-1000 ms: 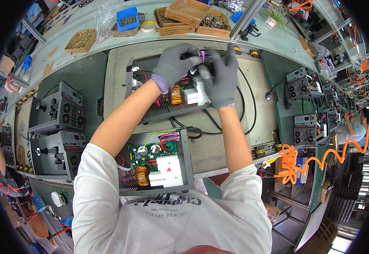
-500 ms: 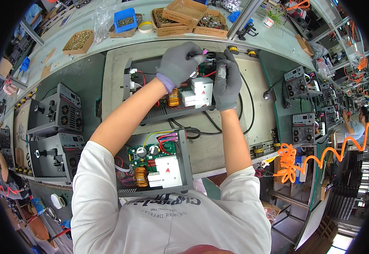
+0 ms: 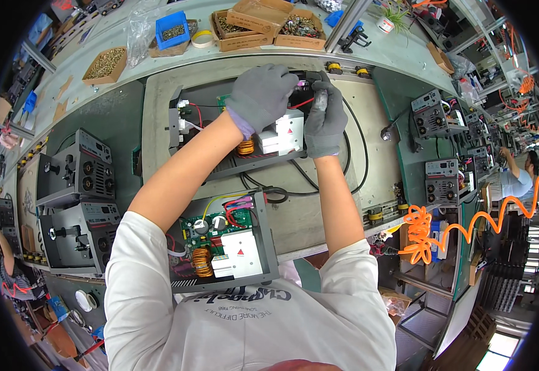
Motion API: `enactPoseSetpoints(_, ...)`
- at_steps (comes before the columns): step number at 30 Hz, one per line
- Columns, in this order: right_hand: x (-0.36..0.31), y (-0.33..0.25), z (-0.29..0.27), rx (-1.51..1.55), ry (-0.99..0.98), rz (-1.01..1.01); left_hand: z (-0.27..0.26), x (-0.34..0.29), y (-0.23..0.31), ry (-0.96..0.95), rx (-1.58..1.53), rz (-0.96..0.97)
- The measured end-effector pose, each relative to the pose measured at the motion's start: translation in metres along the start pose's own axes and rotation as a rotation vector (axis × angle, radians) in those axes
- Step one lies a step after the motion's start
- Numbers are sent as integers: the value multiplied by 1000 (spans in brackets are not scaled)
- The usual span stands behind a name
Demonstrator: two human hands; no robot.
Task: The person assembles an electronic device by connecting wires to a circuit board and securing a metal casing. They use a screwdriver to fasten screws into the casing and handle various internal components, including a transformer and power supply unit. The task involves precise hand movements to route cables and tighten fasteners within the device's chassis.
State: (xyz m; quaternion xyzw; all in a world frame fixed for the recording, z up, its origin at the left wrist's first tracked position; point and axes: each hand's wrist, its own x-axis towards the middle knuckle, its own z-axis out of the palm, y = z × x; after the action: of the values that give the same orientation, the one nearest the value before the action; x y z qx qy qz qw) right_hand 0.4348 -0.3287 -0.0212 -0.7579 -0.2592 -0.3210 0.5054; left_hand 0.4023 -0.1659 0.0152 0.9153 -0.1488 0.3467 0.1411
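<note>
Both hands wear grey gloves and work at the right end of an open dark-grey machine housing (image 3: 232, 164). My left hand (image 3: 260, 98) is closed in a pinch, its fingertips at a pink-sleeved wire connector (image 3: 299, 85). My right hand (image 3: 326, 122) is closed beside the housing's right end wall, fingers pointing away from me; what they hold is hidden. A red wire (image 3: 303, 103) runs between the hands. Inside the housing are a copper-wound coil (image 3: 245, 147) and a white-covered block (image 3: 291, 134). A black cable (image 3: 363, 167) loops out to the right.
A second open housing (image 3: 269, 244) with a green circuit board lies close to my body. Finished-looking machines stand left (image 3: 93, 167) and right (image 3: 442, 182). Beyond are a blue bin (image 3: 172, 29) and cardboard boxes (image 3: 244, 42) of small parts. An orange coiled hose (image 3: 418, 235) hangs right.
The whole view has shifted slightly. My left fingertips have come down closer to the housing's end, and the pink sleeve sits lower. My right hand stays at the same end.
</note>
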Motion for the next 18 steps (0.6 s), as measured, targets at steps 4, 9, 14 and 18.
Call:
enactPoseSetpoints(4, -1, -3, -1, -10, -23, 37, 1, 0, 0, -15, 16, 25)
enactPoseSetpoints(9, 1, -6, 0, 27, -7, 11, 5, 3, 2, -19, 49, 48)
enactPoseSetpoints(14, 3, -7, -8, 71, -109, 116, 11, 10, 18, -61, 95, -25)
enactPoseSetpoints(18, 4, -6, -7, 79, -63, 78, 10, 11, 12, -34, 12, -80)
